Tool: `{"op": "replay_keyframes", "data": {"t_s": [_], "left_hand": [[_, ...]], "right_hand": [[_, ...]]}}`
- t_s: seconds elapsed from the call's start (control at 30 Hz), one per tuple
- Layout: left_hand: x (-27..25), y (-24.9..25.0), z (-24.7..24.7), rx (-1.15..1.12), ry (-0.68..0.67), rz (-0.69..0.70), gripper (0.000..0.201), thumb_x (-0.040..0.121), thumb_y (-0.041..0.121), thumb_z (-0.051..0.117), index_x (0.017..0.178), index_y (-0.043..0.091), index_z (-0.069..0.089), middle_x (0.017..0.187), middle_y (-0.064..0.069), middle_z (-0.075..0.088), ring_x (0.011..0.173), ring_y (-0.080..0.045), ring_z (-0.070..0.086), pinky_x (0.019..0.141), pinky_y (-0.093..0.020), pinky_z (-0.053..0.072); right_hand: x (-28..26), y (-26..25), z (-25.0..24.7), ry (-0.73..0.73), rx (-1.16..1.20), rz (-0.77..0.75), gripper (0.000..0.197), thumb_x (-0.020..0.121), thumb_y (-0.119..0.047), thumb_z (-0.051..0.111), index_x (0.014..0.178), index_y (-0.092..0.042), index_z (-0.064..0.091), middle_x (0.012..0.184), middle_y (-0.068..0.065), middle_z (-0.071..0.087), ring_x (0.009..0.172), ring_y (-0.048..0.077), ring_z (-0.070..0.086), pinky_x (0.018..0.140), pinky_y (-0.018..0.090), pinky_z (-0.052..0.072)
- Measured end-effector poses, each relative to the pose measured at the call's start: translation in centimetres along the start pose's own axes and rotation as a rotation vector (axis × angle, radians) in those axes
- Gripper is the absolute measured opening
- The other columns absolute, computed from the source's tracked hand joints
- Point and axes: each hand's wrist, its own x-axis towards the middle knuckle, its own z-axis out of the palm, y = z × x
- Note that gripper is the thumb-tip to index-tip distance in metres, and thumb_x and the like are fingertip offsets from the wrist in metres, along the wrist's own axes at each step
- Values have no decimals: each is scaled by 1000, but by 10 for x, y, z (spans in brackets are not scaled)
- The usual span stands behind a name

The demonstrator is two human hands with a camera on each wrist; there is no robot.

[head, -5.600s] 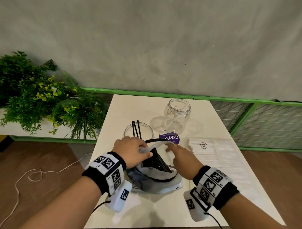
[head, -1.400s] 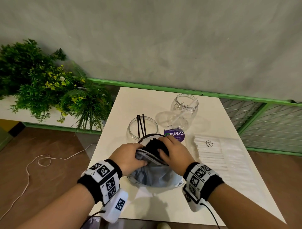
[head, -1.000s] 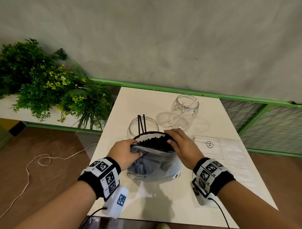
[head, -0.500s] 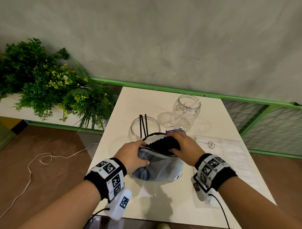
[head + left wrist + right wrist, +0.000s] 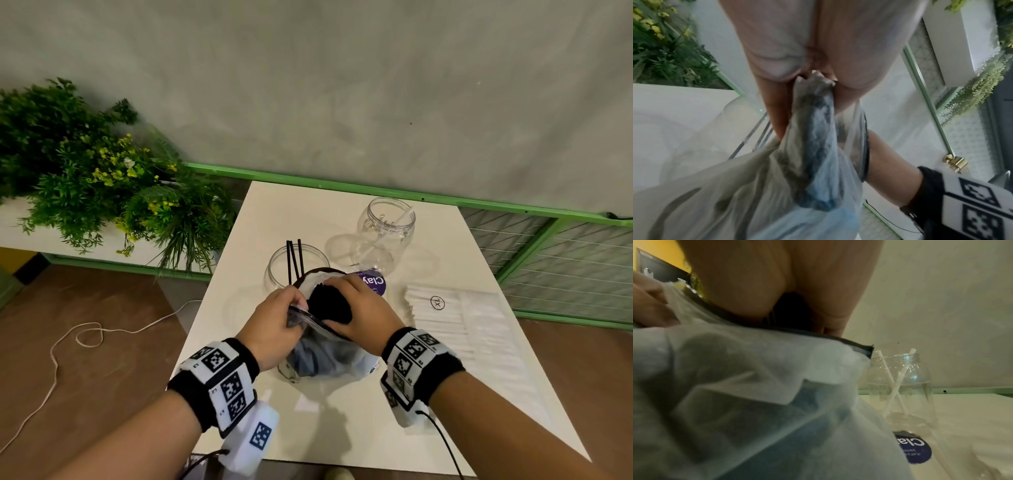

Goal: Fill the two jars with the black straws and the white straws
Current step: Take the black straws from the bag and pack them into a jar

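Observation:
A translucent plastic bag (image 5: 329,356) of black straws stands at the table's middle. My left hand (image 5: 274,325) pinches the bag's near rim (image 5: 813,91). My right hand (image 5: 359,315) grips a bundle of black straws (image 5: 330,303) at the bag's mouth, dark between the fingers (image 5: 791,313). Behind the bag stands a clear jar (image 5: 279,270) with three black straws (image 5: 294,260) upright in it. A second clear jar (image 5: 388,222) farther back right holds white straws (image 5: 894,391).
A flat pack of white straws (image 5: 455,315) lies on the table (image 5: 342,428) right of the bag. A purple round label (image 5: 371,282) lies behind the bag. Green plants (image 5: 102,192) stand left of the table; a green rail (image 5: 513,209) runs behind.
My right hand moved from the bag's far rim into its mouth and closed round the black straw bundle. My left hand kept its hold on the rim. The view shifted slightly.

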Motion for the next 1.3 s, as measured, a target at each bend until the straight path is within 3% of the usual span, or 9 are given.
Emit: {"op": "replay_keyframes", "data": {"t_s": [0.13, 0.27, 0.37, 0.53, 0.7, 0.83, 1.0, 1.2, 1.3], "left_hand": [[-4, -3, 0, -182, 40, -69, 12, 61, 31, 55, 69, 23, 49, 76, 7, 50, 68, -2, 46, 66, -17, 35], [2, -9, 1, -234, 105, -169, 31, 71, 40, 68, 58, 25, 44, 52, 13, 45, 56, -11, 43, 60, -28, 36], [3, -10, -3, -196, 39, -176, 19, 62, 26, 62, 77, 27, 51, 77, 11, 60, 71, -14, 56, 70, -31, 45], [6, -3, -4, -192, -122, -155, 56, 62, 17, 51, 114, 38, 46, 117, 1, 59, 109, -14, 57, 96, -33, 47], [7, 3, 3, -239, -147, -170, 63, 62, 14, 53, 115, 46, 40, 109, -4, 63, 98, -21, 62, 81, -36, 52], [11, -6, 0, -182, -88, -223, 69, 61, 20, 52, 128, 35, 41, 118, -4, 61, 107, -20, 59, 96, -41, 47], [12, -15, -1, -133, -246, -238, 86, 54, 30, 61, 137, 26, 42, 127, 0, 58, 119, -14, 53, 104, -38, 42], [9, -13, -6, -231, -73, -192, 63, 60, 16, 57, 123, 20, 58, 119, -1, 64, 114, -12, 57, 103, -29, 42], [3, -23, -8, -212, 9, -243, 53, 60, 25, 65, 113, 25, 65, 109, 3, 68, 108, -11, 60, 100, -31, 45]], "right_hand": [[0, 3, -2, -23, -7, -6, 61, 78, -33, 72, 133, -17, 50, 131, 4, 48, 116, 21, 51, 95, 31, 45], [1, 5, -5, -15, 11, -14, 52, 82, -28, 57, 132, -13, 52, 133, 5, 48, 119, 20, 49, 96, 23, 40], [0, 4, -10, -61, -18, -39, 53, 86, -32, 43, 135, -12, 49, 138, 5, 45, 124, 22, 46, 104, 31, 39], [-1, 3, -12, -121, -8, -45, 80, 80, -66, 49, 145, -23, 33, 148, -6, 32, 131, 15, 38, 107, 31, 36], [6, 1, 1, -19, -12, -52, 82, 65, -67, 65, 132, -23, 49, 127, 0, 48, 115, 21, 50, 98, 35, 44], [6, -1, 5, 45, 26, -62, 60, 67, -57, 69, 112, -19, 61, 110, 1, 51, 99, 20, 54, 89, 32, 47], [8, -5, 4, 11, 69, -117, 49, 68, -41, 78, 107, -16, 61, 109, 1, 55, 97, 13, 54, 88, 22, 42], [5, -5, -7, 118, 111, -106, 46, 72, -48, 72, 106, -18, 64, 96, -3, 59, 87, 6, 54, 79, 10, 39], [1, 3, -13, 113, 99, -80, 46, 77, -53, 66, 108, -19, 66, 97, -2, 64, 90, 8, 57, 82, 17, 45]]}}
